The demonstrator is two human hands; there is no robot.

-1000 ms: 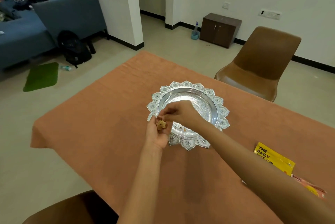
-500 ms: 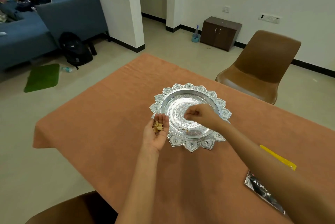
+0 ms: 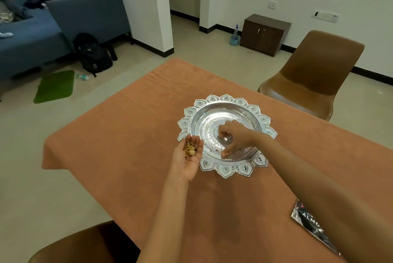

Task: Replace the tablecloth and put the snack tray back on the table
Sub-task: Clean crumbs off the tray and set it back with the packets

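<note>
An orange tablecloth [image 3: 127,145] covers the table. On it stands the ornate silver snack tray [image 3: 225,99], with a few crumbs [image 3: 214,150] on its floor. My left hand [image 3: 187,163] lies palm up at the tray's left rim. It carries a small heap of tan snack pieces [image 3: 190,149] on its straight fingers. My right hand [image 3: 235,135] is inside the tray with its fingers curled. One fingertip touches the tray floor near the crumbs. I cannot see whether those fingers hold anything.
A black snack packet [image 3: 308,222] lies on the cloth at the right, partly behind my forearm. One brown chair [image 3: 308,79] stands beyond the table and another [image 3: 85,245] at the near edge. A blue sofa [image 3: 53,28], backpack [image 3: 93,54] and green mat [image 3: 55,86] are far left.
My right hand left my left palm and moved right and forward into the tray. My left hand opened flat with the snack pieces on it. The yellow packet is out of sight.
</note>
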